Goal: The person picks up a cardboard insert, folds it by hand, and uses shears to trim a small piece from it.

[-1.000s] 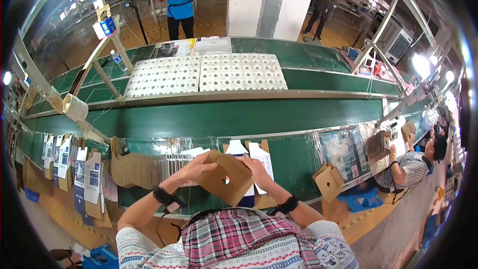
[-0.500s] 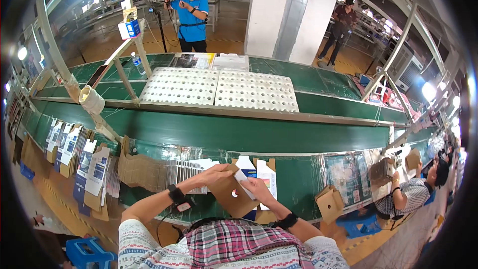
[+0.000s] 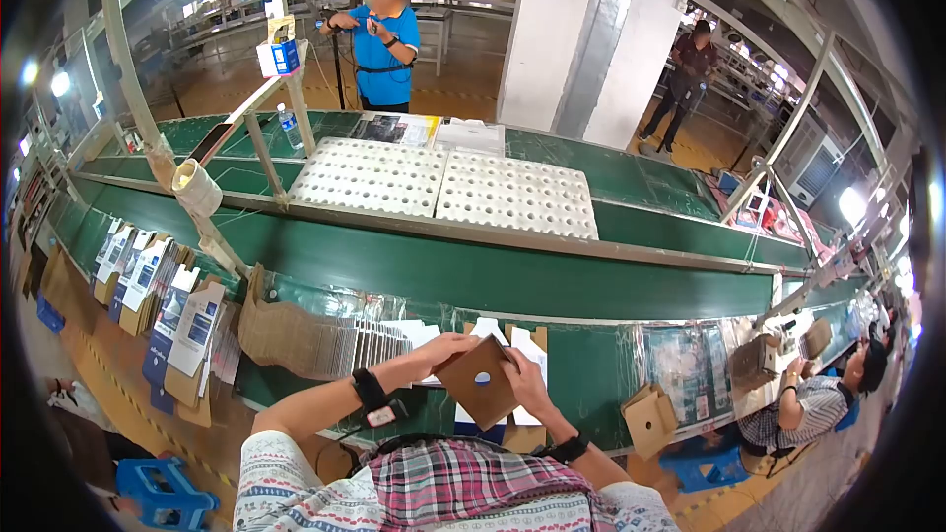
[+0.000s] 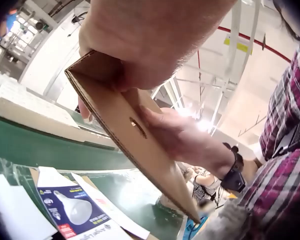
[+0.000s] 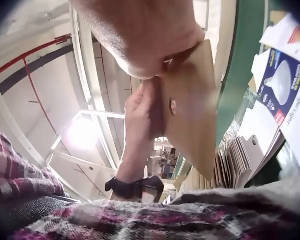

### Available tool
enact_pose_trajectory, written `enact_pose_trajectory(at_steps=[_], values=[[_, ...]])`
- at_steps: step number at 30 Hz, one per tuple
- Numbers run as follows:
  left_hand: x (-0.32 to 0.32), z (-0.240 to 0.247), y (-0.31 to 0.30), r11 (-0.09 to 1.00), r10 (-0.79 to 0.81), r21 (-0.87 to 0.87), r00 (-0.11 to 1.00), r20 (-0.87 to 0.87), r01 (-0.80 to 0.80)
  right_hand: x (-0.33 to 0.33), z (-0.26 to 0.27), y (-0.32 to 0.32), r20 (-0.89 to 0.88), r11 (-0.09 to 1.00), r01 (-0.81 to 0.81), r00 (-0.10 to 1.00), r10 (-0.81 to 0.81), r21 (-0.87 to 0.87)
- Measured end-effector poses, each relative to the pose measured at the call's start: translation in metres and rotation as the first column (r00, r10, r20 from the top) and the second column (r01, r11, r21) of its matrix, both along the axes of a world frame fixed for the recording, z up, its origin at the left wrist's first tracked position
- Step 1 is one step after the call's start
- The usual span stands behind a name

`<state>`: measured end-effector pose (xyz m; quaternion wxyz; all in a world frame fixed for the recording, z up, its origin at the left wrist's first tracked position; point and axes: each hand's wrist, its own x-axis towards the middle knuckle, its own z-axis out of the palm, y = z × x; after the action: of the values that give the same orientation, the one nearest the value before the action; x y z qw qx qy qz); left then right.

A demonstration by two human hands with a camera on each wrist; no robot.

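Between my two hands is a piece of brown corrugated cardboard (image 3: 468, 396) with a round hole, tilted above the bench. My left hand (image 3: 445, 353) grips its upper left edge. The right hand (image 3: 529, 382) pinches the upper right edge. In the left wrist view, a narrow flap of the cardboard (image 4: 155, 155) stands bent up from the main panel, with the right hand's thumb (image 4: 157, 116) close by the hole. Below the cardboard lie flat printed cartons (image 4: 77, 207) with a light bulb picture on a blue panel.
A row of folded cardboard pieces (image 3: 296, 337) stands at left on the bench, with printed cartons (image 3: 182, 335) beyond. Another brown cardboard piece (image 3: 648, 421) sits at the right edge. White perforated trays (image 3: 517, 192) lie across the green belt (image 3: 493, 271). A person (image 3: 813, 404) sits at right.
A white-sided flap under my right hand half a second ago no longer shows. The cardboard has turned and looks narrower, with both hands still on it. The head view has shifted.
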<state>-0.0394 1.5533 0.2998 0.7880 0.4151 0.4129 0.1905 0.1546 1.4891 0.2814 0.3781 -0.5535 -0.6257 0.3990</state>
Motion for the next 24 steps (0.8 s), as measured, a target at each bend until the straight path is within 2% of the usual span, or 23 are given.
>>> enact_pose_trajectory(at_steps=[1,3,4,6,7,8,11,12,14,15,17,18,19,20,22,23,24], values=[[0.001,-0.005,0.001,0.978,-0.045,0.198,0.993,-0.112,0.067,0.0,0.002,0.0,-0.011,1.0,-0.007,1.0,0.007,0.016],[0.002,-0.007,0.0,0.804,-0.062,0.538,0.936,-0.345,0.251,-0.004,0.002,0.001,0.011,0.997,0.012,1.0,-0.013,0.074],[0.009,-0.001,-0.011,0.655,0.124,0.714,0.896,-0.426,0.249,-0.01,0.002,0.001,0.043,0.993,0.036,0.998,-0.041,0.113],[0.014,-0.004,-0.016,0.637,0.221,0.739,0.866,-0.449,0.22,-0.013,0.0,0.005,0.094,0.982,0.059,0.993,-0.077,0.182],[0.015,-0.003,-0.016,0.625,0.271,0.754,0.848,-0.456,0.205,-0.011,0.001,0.009,0.099,0.988,0.03,0.994,-0.046,0.153],[0.014,-0.001,-0.015,0.691,0.228,0.705,0.877,-0.423,0.16,-0.008,0.002,0.012,0.104,0.992,0.003,0.994,-0.016,0.124],[0.012,0.029,-0.027,0.718,0.159,0.678,0.911,-0.382,0.159,0.002,0.004,0.02,0.104,0.994,-0.069,0.993,0.06,0.08],[0.015,0.03,-0.025,0.718,0.155,0.648,0.85,-0.504,0.253,0.003,0.008,0.019,0.105,0.995,-0.077,0.992,0.07,0.065],[0.01,0.01,-0.013,0.694,0.147,0.686,0.889,-0.433,0.22,0.009,0.007,0.023,0.108,0.992,-0.114,0.988,0.107,0.059],[0.008,0.003,-0.008,0.682,0.14,0.702,0.906,-0.399,0.204,0.013,0.011,0.023,0.086,0.996,-0.082,0.993,0.079,0.03],[0.003,-0.009,-0.001,0.648,0.257,0.762,0.935,-0.244,0.021,0.022,0.022,0.022,0.043,0.999,-0.016,0.999,0.017,-0.031],[-0.001,-0.019,0.006,0.628,0.319,0.774,0.935,-0.158,-0.084,0.027,0.02,0.021,-0.048,0.999,0.038,0.998,-0.036,0.032],[-0.004,-0.025,0.011,0.602,0.378,0.776,0.923,-0.071,-0.187,0.033,0.012,0.021,-0.152,0.997,0.038,0.987,-0.048,-0.067],[-0.006,-0.031,0.014,0.729,0.371,0.628,0.928,-0.03,-0.271,0.039,-0.002,0.021,-0.254,0.986,0.03,0.965,-0.072,-0.165],[0.004,-0.019,0.005,0.74,0.36,0.613,0.933,-0.012,-0.277,0.035,-0.007,0.018,-0.399,0.94,-0.031,0.91,-0.113,-0.338],[0.008,-0.015,0.002,0.744,0.354,0.606,0.935,-0.002,-0.28,0.032,-0.008,0.017,-0.351,0.967,0.019,0.93,-0.11,-0.254],[0.01,-0.019,0.001,0.731,0.366,0.639,0.928,-0.071,-0.24,0.027,-0.006,0.016,-0.301,0.984,0.065,0.947,-0.112,-0.164]])
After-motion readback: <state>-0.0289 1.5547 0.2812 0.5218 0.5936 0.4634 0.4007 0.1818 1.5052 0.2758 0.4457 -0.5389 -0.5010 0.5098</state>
